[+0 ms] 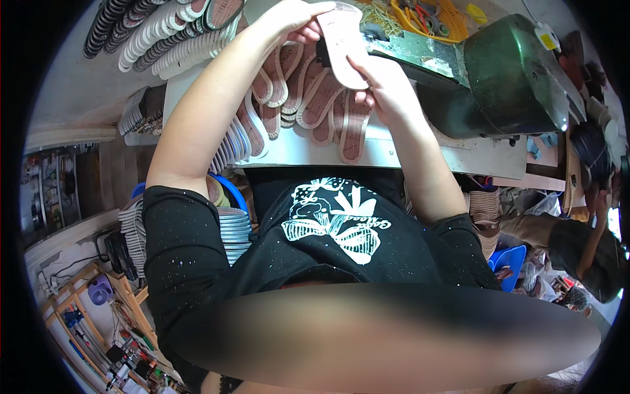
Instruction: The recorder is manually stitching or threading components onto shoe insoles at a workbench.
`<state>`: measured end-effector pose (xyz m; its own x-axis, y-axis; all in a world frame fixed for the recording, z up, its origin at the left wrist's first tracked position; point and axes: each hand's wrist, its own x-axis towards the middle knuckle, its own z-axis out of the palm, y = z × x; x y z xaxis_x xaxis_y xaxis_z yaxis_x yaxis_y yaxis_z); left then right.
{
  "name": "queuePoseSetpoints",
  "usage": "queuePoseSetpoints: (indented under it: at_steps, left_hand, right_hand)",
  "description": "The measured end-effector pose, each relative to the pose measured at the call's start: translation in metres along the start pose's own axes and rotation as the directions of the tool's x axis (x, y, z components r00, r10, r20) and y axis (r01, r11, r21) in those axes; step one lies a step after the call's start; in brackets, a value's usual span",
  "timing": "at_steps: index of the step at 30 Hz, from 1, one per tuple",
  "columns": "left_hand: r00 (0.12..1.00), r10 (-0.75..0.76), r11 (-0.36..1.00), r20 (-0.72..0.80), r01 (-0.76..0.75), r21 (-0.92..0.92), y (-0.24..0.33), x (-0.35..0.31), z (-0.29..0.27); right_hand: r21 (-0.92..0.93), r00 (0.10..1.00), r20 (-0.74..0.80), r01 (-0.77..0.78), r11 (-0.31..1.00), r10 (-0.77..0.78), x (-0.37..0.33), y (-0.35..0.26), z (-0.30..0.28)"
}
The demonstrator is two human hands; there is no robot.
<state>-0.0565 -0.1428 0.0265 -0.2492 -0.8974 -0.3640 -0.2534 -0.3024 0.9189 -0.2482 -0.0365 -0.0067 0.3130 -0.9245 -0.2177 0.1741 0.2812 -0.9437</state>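
Left hand [289, 23] and right hand [384, 82] both pinch pink insole [341, 46] at opposite ends, above table [295, 154], beside green machine [505, 72]. Risk, as I judge: grip slips, insole falls among stacked insoles [308, 105], mixing pile.

green machine [518, 75], yellow basket [453, 20], blue tub [508, 259], stacked pale soles [157, 36]

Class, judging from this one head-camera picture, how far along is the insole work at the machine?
Done: cannot tell which insoles are finished; the fanned insoles on the white table and the rows at upper left look alike. In hand: the left hand and right hand hold one pale insole beside the green machine. Left: probably many, given the stacks beside the lap.
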Motion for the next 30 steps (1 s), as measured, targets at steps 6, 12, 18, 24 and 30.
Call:
queuePoseSetpoints:
  at_steps: [6,12,18,24,30]
  left_hand:
    - [0.98,0.084,0.99,-0.18,-0.061,0.13,-0.024,-0.05,-0.037]
    - [0.953,0.118,0.35,-0.278,0.222,0.91,-0.111,-0.12,-0.026]
    - [0.941,-0.14,0.256,-0.308,0.335,0.907,-0.132,-0.136,-0.002]
    - [0.931,-0.147,0.352,-0.335,0.365,0.862,-0.142,-0.124,-0.024]
    - [0.886,-0.267,0.109,-0.379,0.418,0.902,-0.127,-0.114,-0.019]
  right_hand:
    - [0.275,0.984,0.18,-0.067,0.959,0.018,-0.01,-0.012,0.035]
    - [-0.781,0.953,0.303,0.26,0.568,-0.02,0.005,0.016,0.04]
    - [-0.759,0.65,0.65,0.526,0.384,0.393,-0.034,0.022,0.075]
    - [-0.766,0.653,0.642,0.572,0.294,0.402,-0.029,0.039,0.065]
    - [-0.763,0.617,0.646,0.535,0.362,0.45,-0.038,0.045,0.077]
